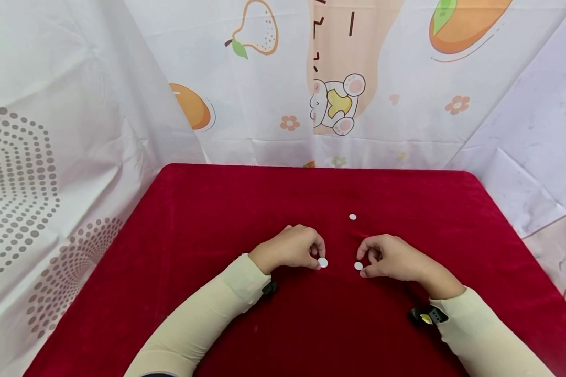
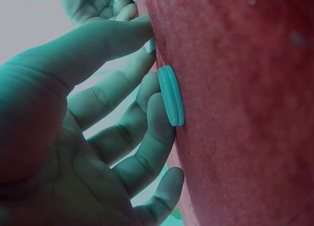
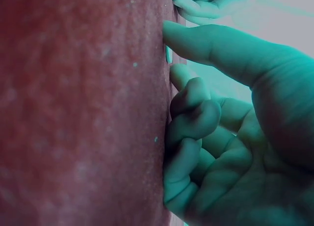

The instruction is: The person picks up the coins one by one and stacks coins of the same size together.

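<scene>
In the head view my left hand (image 1: 294,247) pinches a small white disc (image 1: 323,263) between thumb and forefinger at the cloth. My right hand (image 1: 393,259) faces it from the right, with another white disc (image 1: 358,266) between thumb and forefinger; its other fingers are curled in. Farther back a third white disc (image 1: 352,217) lies flat. In the left wrist view a thicker disc piece (image 2: 171,96), seen edge-on as two layers, lies against the middle fingertips; the head view hides it under the hand. The right wrist view shows only a disc's thin edge (image 3: 169,54).
A red velvet cloth (image 1: 245,204) covers the table. White printed curtains (image 1: 264,104) hang behind and at both sides. Dark straps with small devices (image 1: 426,315) sit on the wrists, by the pale sleeves (image 1: 217,309).
</scene>
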The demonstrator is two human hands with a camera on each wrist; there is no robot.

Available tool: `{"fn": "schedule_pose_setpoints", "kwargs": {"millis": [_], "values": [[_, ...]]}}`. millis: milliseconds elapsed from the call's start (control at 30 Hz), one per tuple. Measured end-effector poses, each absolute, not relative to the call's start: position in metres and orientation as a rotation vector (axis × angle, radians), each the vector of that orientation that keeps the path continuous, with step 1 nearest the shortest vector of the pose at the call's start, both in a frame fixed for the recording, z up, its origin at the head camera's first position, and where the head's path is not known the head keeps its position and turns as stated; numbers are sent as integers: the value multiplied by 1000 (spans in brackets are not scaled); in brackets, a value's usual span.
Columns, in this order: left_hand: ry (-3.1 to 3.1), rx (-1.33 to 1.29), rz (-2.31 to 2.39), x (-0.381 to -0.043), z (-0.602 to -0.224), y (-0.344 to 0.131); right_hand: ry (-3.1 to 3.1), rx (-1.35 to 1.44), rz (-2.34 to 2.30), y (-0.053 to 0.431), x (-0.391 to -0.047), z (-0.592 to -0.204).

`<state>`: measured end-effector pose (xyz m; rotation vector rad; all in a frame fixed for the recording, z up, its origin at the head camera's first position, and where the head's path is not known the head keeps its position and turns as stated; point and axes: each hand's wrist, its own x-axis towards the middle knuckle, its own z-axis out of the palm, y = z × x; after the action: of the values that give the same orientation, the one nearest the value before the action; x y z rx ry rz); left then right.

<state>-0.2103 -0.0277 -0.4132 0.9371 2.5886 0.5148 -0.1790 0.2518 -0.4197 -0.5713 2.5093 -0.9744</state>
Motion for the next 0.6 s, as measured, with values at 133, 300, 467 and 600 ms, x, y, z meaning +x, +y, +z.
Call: {"fn": "schedule_pose_setpoints", "kwargs": {"millis": [133, 300, 467, 600], "values": [[2585, 928, 516, -210, -413, -28, 2514, -554, -969, 252, -179, -419], [2590, 936, 517, -211, -414, -28, 2551, -580, -943, 252, -180, -420], [2595, 944, 514, -211, -415, -28, 2579, -581, -919, 254, -180, -420], [2594, 943, 512, -211, -415, -28, 2614, -580, -895, 255, -179, -421]]}}
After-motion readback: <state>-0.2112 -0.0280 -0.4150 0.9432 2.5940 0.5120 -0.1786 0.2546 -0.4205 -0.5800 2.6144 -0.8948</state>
